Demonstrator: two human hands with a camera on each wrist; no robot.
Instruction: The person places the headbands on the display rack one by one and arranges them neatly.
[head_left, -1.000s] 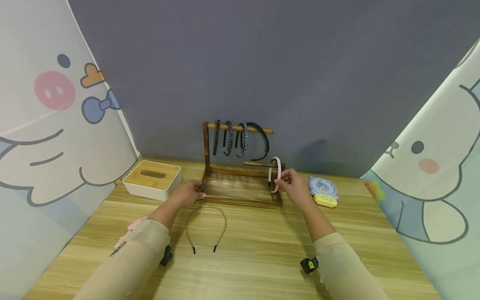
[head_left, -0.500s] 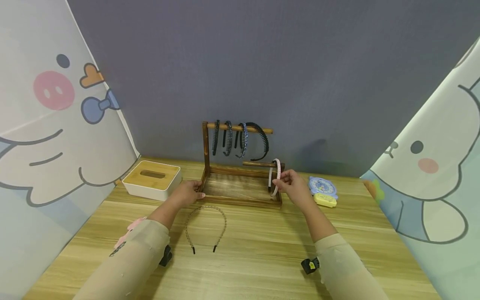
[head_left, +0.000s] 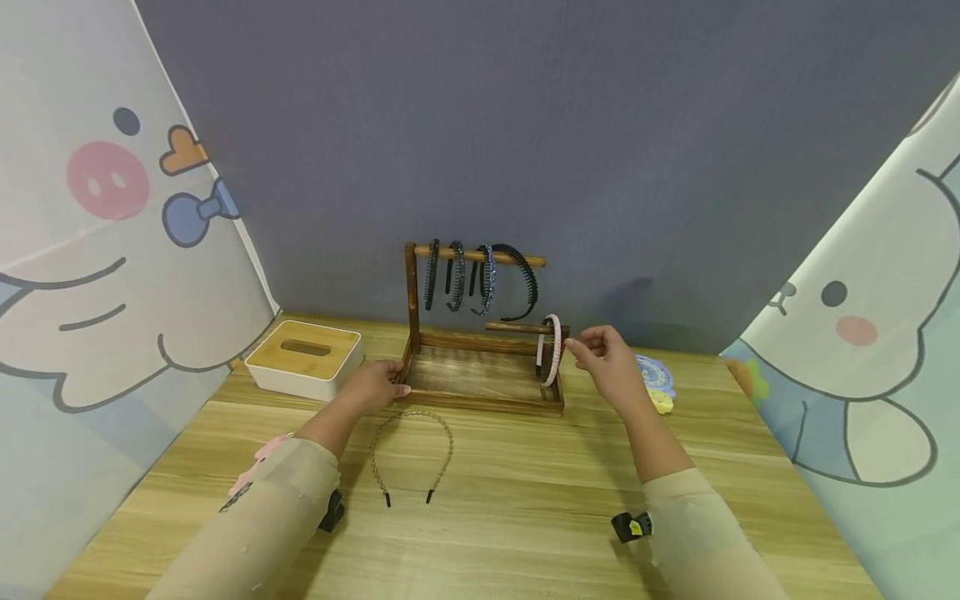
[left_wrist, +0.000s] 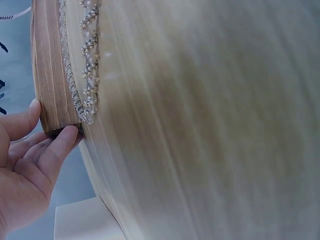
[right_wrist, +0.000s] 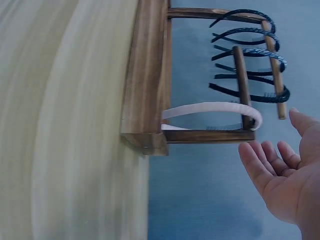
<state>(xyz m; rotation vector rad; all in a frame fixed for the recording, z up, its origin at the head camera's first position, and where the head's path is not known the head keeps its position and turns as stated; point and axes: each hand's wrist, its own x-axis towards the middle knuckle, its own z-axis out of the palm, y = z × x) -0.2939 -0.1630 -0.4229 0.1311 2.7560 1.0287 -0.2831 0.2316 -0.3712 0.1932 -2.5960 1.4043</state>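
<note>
A dark-stained wooden headband rack [head_left: 480, 402] stands at the back of the table. My left hand [head_left: 370, 388] grips its tray's left end, with the thumb and fingers against the corner. A pale pink headband [head_left: 557, 354] hangs at the right end of the lower bar. Just right of it is my right hand [head_left: 611, 367], fingers apart and loosely bent, holding nothing. In the right wrist view a gap shows between that hand [right_wrist: 285, 175] and the headband. Several dark headbands [head_left: 489, 279] hang on the upper bar. A beaded gold headband [head_left: 411, 413] lies before the rack.
To the left of the rack sits a white tissue box [head_left: 292, 382] with a wooden lid. A blue clock-shaped toy [head_left: 656, 374] and a yellow item [head_left: 661, 402] lie behind my right wrist. Something pink [head_left: 267, 448] is partly hidden by the left sleeve.
My right hand has let go of the pink headband and moved away to the right. The headband now hangs by itself on the lower bar. The left hand stays where it was.
</note>
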